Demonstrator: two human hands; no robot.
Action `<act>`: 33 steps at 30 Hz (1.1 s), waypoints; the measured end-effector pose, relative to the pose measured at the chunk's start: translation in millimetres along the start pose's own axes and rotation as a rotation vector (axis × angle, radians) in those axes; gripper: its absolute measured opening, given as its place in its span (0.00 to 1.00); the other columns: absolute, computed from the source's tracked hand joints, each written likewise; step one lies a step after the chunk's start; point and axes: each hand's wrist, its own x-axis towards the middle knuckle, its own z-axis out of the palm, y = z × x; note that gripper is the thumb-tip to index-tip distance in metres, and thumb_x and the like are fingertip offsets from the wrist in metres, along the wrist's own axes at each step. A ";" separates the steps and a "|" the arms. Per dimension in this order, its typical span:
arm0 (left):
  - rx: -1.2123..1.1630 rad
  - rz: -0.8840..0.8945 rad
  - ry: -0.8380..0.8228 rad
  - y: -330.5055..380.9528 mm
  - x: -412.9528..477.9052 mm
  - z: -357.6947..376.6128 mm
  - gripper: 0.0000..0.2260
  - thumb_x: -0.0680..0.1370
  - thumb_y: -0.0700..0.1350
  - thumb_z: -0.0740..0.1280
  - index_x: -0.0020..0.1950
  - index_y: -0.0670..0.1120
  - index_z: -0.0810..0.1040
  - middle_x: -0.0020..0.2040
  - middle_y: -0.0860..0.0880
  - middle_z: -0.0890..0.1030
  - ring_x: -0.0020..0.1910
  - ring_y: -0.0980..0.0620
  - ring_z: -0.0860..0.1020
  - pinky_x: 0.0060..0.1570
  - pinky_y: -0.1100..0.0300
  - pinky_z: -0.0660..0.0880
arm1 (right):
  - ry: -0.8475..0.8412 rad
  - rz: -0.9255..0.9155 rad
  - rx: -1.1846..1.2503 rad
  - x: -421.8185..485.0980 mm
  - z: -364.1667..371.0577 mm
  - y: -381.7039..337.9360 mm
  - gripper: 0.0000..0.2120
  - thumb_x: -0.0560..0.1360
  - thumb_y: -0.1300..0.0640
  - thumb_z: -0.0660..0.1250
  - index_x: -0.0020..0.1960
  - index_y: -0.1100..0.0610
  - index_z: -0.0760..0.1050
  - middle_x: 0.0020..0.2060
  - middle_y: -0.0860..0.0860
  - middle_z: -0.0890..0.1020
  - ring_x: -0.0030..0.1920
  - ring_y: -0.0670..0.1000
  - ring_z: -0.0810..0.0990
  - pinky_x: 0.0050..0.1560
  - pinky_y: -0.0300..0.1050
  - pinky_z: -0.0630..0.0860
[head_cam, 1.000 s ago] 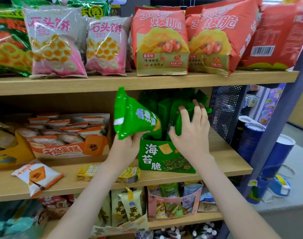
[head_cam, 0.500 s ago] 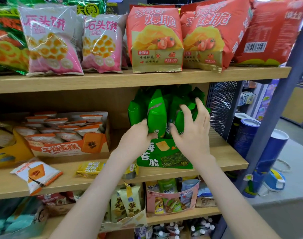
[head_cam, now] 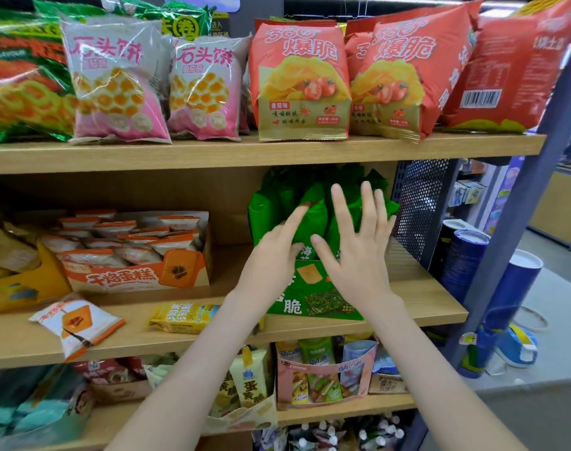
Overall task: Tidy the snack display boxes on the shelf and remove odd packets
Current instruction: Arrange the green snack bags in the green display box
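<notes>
A green seaweed-snack display box stands on the middle shelf, filled with upright green packets. My left hand has its index finger stretched out and touching a green packet. My right hand is spread flat with straight fingers in front of the packets, holding nothing. To the left stands an orange cake display box full of white-and-orange packets. A loose white-and-orange packet and a loose yellow packet lie on the shelf in front of the boxes.
Large pink and red chip bags line the top shelf. A yellow box sits at the far left. Lower shelves hold a pink display box and more snacks. A perforated metal side panel closes the shelf's right end; blue cylinders stand beyond.
My left hand pushed the green packet it held back into the green box and let go. Both hands have opened and now lie flat against the packets.
</notes>
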 end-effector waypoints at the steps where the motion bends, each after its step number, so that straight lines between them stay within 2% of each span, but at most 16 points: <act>1: 0.043 -0.006 -0.056 -1.2 0.8 -0.1 0.31 0.81 0.36 0.61 0.79 0.56 0.52 0.52 0.43 0.76 0.47 0.48 0.75 0.47 0.53 0.76 | -0.005 -0.023 -0.040 -0.9 2.8 -2.3 0.32 0.78 0.43 0.57 0.78 0.47 0.50 0.76 0.56 0.49 0.77 0.62 0.46 0.68 0.74 0.49; 3: 0.094 -0.010 -0.145 -4.3 1.4 -2.5 0.36 0.79 0.31 0.60 0.79 0.58 0.49 0.46 0.49 0.71 0.40 0.54 0.68 0.41 0.60 0.70 | -0.010 -0.051 -0.109 -2.4 10.4 -6.0 0.32 0.77 0.42 0.58 0.78 0.47 0.51 0.76 0.57 0.51 0.76 0.64 0.47 0.66 0.77 0.50; 5: 0.076 0.004 -0.173 -5.9 0.4 -8.4 0.39 0.76 0.27 0.58 0.79 0.57 0.49 0.52 0.49 0.71 0.47 0.53 0.69 0.47 0.63 0.70 | 0.006 -0.042 -0.155 -4.5 18.2 -7.9 0.36 0.76 0.41 0.60 0.78 0.47 0.50 0.76 0.58 0.52 0.76 0.66 0.47 0.65 0.79 0.50; 7: 0.085 0.087 -0.045 -11.0 -4.2 -12.6 0.38 0.73 0.25 0.58 0.79 0.52 0.56 0.64 0.45 0.73 0.62 0.48 0.68 0.62 0.57 0.69 | 0.045 -0.025 -0.170 -8.5 23.7 -9.3 0.40 0.75 0.41 0.63 0.79 0.47 0.45 0.76 0.59 0.51 0.76 0.66 0.48 0.65 0.79 0.49; 9: 0.104 0.139 0.207 -20.9 -10.0 -11.0 0.33 0.73 0.25 0.60 0.76 0.45 0.64 0.65 0.41 0.73 0.64 0.47 0.67 0.68 0.60 0.63 | 0.084 -0.048 -0.187 -14.0 27.2 -12.9 0.43 0.75 0.41 0.64 0.79 0.47 0.41 0.76 0.60 0.51 0.75 0.67 0.49 0.65 0.78 0.48; 12: -0.035 -0.113 0.367 -31.2 -10.5 -9.6 0.28 0.77 0.35 0.66 0.76 0.42 0.61 0.67 0.39 0.70 0.67 0.47 0.65 0.65 0.65 0.57 | 0.026 -0.112 -0.253 -19.8 33.6 -20.5 0.40 0.75 0.39 0.64 0.79 0.45 0.47 0.76 0.59 0.50 0.76 0.66 0.48 0.64 0.79 0.48; 14: -0.201 -0.332 0.233 -36.9 -5.7 -12.6 0.34 0.78 0.42 0.69 0.77 0.42 0.54 0.69 0.42 0.68 0.69 0.48 0.66 0.64 0.66 0.60 | -0.034 -0.095 -0.276 -22.5 39.7 -22.6 0.39 0.73 0.37 0.66 0.78 0.44 0.54 0.77 0.60 0.50 0.76 0.65 0.49 0.64 0.78 0.48; 15: -0.244 -0.389 0.140 -39.0 -3.5 -14.6 0.34 0.78 0.45 0.69 0.77 0.43 0.54 0.66 0.45 0.72 0.65 0.49 0.71 0.60 0.69 0.64 | -0.054 -0.080 -0.294 -24.0 42.6 -22.3 0.39 0.72 0.36 0.66 0.77 0.44 0.55 0.77 0.61 0.50 0.77 0.64 0.49 0.65 0.78 0.48; 16: -0.245 -0.414 0.052 -40.4 -1.4 -15.8 0.31 0.78 0.47 0.69 0.76 0.43 0.58 0.59 0.48 0.76 0.57 0.51 0.76 0.52 0.72 0.68 | -0.068 -0.069 -0.311 -25.0 45.1 -21.6 0.39 0.72 0.35 0.66 0.78 0.44 0.54 0.77 0.61 0.50 0.77 0.64 0.49 0.65 0.77 0.47; 18: -0.199 -0.408 -0.019 -42.0 1.9 -15.7 0.24 0.78 0.50 0.69 0.69 0.43 0.67 0.48 0.49 0.79 0.47 0.52 0.78 0.41 0.67 0.73 | -0.083 -0.057 -0.320 -25.5 47.6 -20.6 0.39 0.72 0.34 0.63 0.78 0.43 0.53 0.77 0.62 0.50 0.77 0.64 0.49 0.66 0.76 0.46; 21: -0.224 -0.423 0.009 -42.6 9.8 -14.8 0.24 0.76 0.51 0.71 0.66 0.42 0.68 0.50 0.47 0.80 0.47 0.51 0.77 0.41 0.61 0.72 | -0.087 -0.051 -0.304 -24.6 47.5 -20.3 0.38 0.72 0.34 0.61 0.77 0.44 0.55 0.76 0.62 0.50 0.77 0.64 0.50 0.66 0.76 0.45; 23: -0.180 -0.431 0.035 -40.3 13.6 -16.6 0.22 0.75 0.50 0.72 0.64 0.42 0.70 0.47 0.48 0.80 0.45 0.50 0.78 0.38 0.63 0.70 | -0.095 -0.042 -0.304 -24.6 47.0 -21.1 0.38 0.72 0.34 0.62 0.77 0.45 0.55 0.76 0.62 0.50 0.77 0.64 0.50 0.66 0.76 0.45; 25: -0.166 -0.407 0.092 -37.0 14.5 -19.0 0.19 0.75 0.49 0.73 0.60 0.43 0.72 0.40 0.53 0.77 0.38 0.55 0.77 0.30 0.69 0.69 | -0.095 -0.035 -0.301 -24.6 46.8 -21.6 0.38 0.72 0.34 0.63 0.77 0.46 0.56 0.76 0.63 0.50 0.77 0.63 0.49 0.66 0.75 0.45; 27: -0.194 -0.369 0.160 -32.0 12.2 -21.4 0.20 0.74 0.50 0.73 0.62 0.45 0.72 0.41 0.56 0.77 0.38 0.58 0.75 0.32 0.75 0.70 | -0.094 -0.034 -0.292 -25.1 46.7 -22.6 0.38 0.72 0.35 0.65 0.77 0.47 0.58 0.76 0.62 0.50 0.77 0.63 0.49 0.67 0.75 0.45; 30: -0.287 -0.312 0.217 -31.0 8.6 -22.3 0.25 0.73 0.51 0.74 0.67 0.47 0.72 0.50 0.56 0.77 0.50 0.60 0.75 0.42 0.80 0.69 | -0.092 -0.032 -0.273 -25.6 46.7 -23.5 0.38 0.71 0.35 0.66 0.76 0.47 0.60 0.76 0.62 0.51 0.77 0.62 0.49 0.67 0.75 0.45; 33: -0.366 -0.281 0.235 -34.5 8.0 -21.0 0.25 0.72 0.50 0.75 0.67 0.48 0.73 0.54 0.56 0.79 0.55 0.59 0.77 0.49 0.76 0.72 | -0.087 -0.032 -0.257 -27.0 46.6 -22.4 0.37 0.72 0.34 0.62 0.76 0.47 0.60 0.76 0.61 0.52 0.77 0.62 0.49 0.67 0.75 0.45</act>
